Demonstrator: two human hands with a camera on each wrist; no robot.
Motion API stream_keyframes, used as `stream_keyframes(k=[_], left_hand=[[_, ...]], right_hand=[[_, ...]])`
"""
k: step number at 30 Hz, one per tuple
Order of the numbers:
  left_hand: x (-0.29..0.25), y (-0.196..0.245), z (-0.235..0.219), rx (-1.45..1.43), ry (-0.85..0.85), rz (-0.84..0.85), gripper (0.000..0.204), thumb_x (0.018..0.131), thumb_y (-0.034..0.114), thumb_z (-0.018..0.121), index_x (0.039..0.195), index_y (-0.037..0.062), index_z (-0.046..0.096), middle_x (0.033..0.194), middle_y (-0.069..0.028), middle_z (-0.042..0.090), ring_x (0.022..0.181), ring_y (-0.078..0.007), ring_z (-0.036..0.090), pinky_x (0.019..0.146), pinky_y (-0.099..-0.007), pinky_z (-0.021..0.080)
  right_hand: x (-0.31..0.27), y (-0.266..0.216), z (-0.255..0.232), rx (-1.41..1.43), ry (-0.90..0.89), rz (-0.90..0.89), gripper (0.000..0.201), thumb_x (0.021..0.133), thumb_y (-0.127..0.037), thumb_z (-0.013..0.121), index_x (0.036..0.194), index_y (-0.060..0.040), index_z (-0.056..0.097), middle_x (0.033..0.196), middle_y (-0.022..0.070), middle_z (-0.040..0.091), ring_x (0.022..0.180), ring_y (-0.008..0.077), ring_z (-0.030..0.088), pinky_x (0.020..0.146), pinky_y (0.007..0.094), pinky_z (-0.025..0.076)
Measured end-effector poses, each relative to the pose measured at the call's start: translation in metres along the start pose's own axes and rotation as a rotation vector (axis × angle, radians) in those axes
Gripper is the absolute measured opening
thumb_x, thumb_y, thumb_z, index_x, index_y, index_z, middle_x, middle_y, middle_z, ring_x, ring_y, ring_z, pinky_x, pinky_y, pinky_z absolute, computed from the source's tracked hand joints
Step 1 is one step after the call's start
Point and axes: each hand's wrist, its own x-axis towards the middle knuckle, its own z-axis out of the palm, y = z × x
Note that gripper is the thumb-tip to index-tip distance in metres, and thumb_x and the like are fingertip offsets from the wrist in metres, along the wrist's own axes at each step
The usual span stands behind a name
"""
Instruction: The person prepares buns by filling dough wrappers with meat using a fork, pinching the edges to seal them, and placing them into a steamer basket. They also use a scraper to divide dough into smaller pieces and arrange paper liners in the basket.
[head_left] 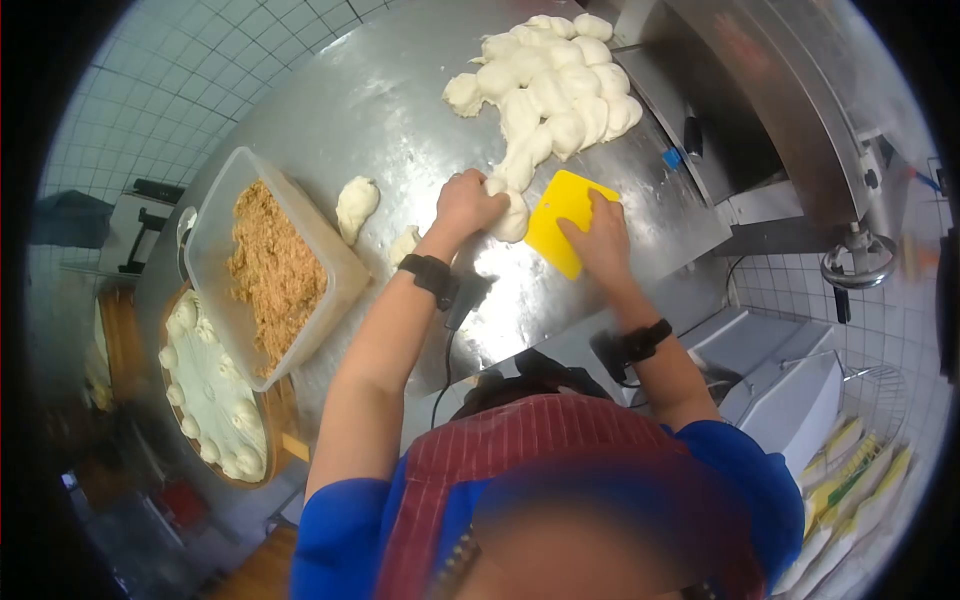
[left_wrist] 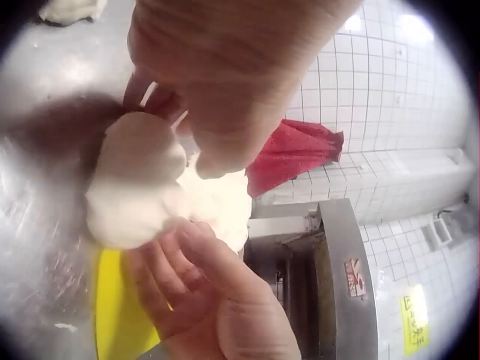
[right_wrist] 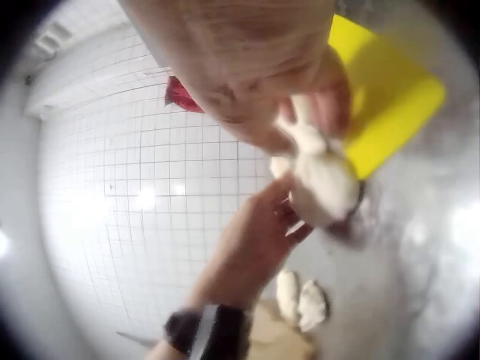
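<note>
The person's left hand (head_left: 470,208) grips the near end of a strip of white dough (head_left: 511,220), its fingers and thumb around the side of the lump. That strip runs back to a large pile of soft dough (head_left: 565,80) on the metal table. In the right hand (head_left: 603,240) is a yellow dough scraper (head_left: 556,215), held flat close to the table beside the dough end. Seen from the left wrist, the right hand's thumb and fingertips (left_wrist: 176,244) lie right at the lower edge of the dough lump (left_wrist: 135,180).
Left of the hands stands a clear plastic tub (head_left: 345,275) of orange-brown filling (head_left: 275,275). Two loose dough pieces, one larger (head_left: 356,208) and one smaller (head_left: 404,244), lie nearby. A round tray (head_left: 215,400) holds several small dough balls. Metal equipment (head_left: 790,110) borders the table's right side.
</note>
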Motion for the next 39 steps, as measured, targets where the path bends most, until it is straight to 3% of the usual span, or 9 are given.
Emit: stream_keyframes(k=[5,8,11,13,17,26,31,37,39], left_hand=[[-0.002,-0.005,-0.001,0.043,-0.063,0.012,0.052,0.069,0.033,0.068,0.105,-0.0022,0.058,0.117,-0.0268,0.053,0.107,-0.0347,0.055,0.089,-0.0363,0.046],[-0.002,-0.020,0.009,-0.080,0.078,0.136,0.052,0.070,0.030,0.068,0.109,-0.0013,0.056,0.124,-0.0276,0.047,0.111,-0.0355,0.052,0.088,-0.0365,0.046],[-0.009,-0.019,0.008,-0.244,0.209,0.154,0.051,0.070,0.028,0.068,0.111,-0.0001,0.055,0.115,-0.0258,0.054,0.104,-0.0351,0.056,0.086,-0.0372,0.047],[-0.015,-0.013,0.001,-0.165,0.008,0.135,0.052,0.071,0.028,0.068,0.113,0.0006,0.054,0.105,-0.0230,0.060,0.097,-0.0340,0.060,0.086,-0.0377,0.047],[-0.004,-0.014,0.005,-0.060,0.061,0.256,0.050,0.070,0.024,0.069,0.111,0.0009,0.055,0.097,-0.0220,0.063,0.094,-0.0356,0.060,0.085,-0.0408,0.047],[-0.001,-0.020,0.006,-0.117,-0.039,0.119,0.051,0.068,0.032,0.069,0.106,-0.0009,0.058,0.101,-0.0205,0.063,0.094,-0.0340,0.061,0.084,-0.0399,0.047],[0.000,-0.028,0.017,0.022,0.180,0.378,0.042,0.068,0.027,0.067,0.098,-0.0011,0.057,0.093,-0.0213,0.063,0.089,-0.0364,0.060,0.082,-0.0415,0.047],[-0.020,-0.022,-0.006,-0.232,-0.044,0.148,0.037,0.072,0.022,0.063,0.100,-0.0001,0.054,0.089,-0.0224,0.063,0.088,-0.0388,0.060,0.080,-0.0437,0.047],[-0.008,-0.031,0.001,-0.251,-0.039,0.085,0.037,0.071,0.024,0.066,0.097,0.0002,0.055,0.088,-0.0204,0.064,0.085,-0.0351,0.062,0.077,-0.0402,0.048]], right_hand=[[-0.003,-0.003,-0.011,-0.133,0.057,0.073,0.063,0.071,-0.026,0.073,0.124,-0.0015,0.047,0.118,0.0195,0.045,0.111,0.0363,0.045,0.092,0.0413,0.040],[0.002,-0.003,-0.019,-0.250,-0.007,-0.078,0.070,0.070,-0.028,0.074,0.127,-0.0020,0.045,0.118,0.0207,0.046,0.110,0.0366,0.045,0.092,0.0422,0.040],[-0.003,-0.005,-0.020,-0.378,-0.133,-0.236,0.075,0.068,-0.031,0.075,0.129,-0.0029,0.043,0.120,0.0230,0.044,0.112,0.0371,0.044,0.092,0.0435,0.040],[-0.015,-0.010,-0.010,-0.380,-0.229,-0.193,0.076,0.067,-0.029,0.076,0.130,-0.0042,0.042,0.123,0.0249,0.043,0.114,0.0385,0.043,0.091,0.0451,0.041],[-0.028,-0.026,0.010,-0.541,-0.075,-0.216,0.077,0.066,-0.028,0.075,0.131,-0.0053,0.040,0.126,0.0263,0.041,0.115,0.0401,0.042,0.091,0.0468,0.042],[-0.015,-0.009,-0.011,-0.547,-0.270,-0.104,0.080,0.066,-0.034,0.074,0.133,-0.0066,0.038,0.125,0.0264,0.041,0.114,0.0420,0.043,0.091,0.0443,0.043],[0.001,-0.046,0.017,-0.475,-0.066,0.243,0.081,0.070,-0.039,0.067,0.138,-0.0121,0.032,0.125,0.0257,0.040,0.119,0.0445,0.039,0.095,0.0516,0.040],[0.013,-0.039,0.002,-0.447,-0.247,0.161,0.078,0.070,-0.026,0.068,0.139,-0.0156,0.031,0.129,0.0265,0.036,0.126,0.0453,0.031,0.097,0.0592,0.034],[0.004,-0.023,-0.006,-0.565,-0.233,0.040,0.081,0.067,-0.023,0.069,0.138,-0.0142,0.033,0.127,0.0262,0.039,0.120,0.0431,0.037,0.097,0.0520,0.037]])
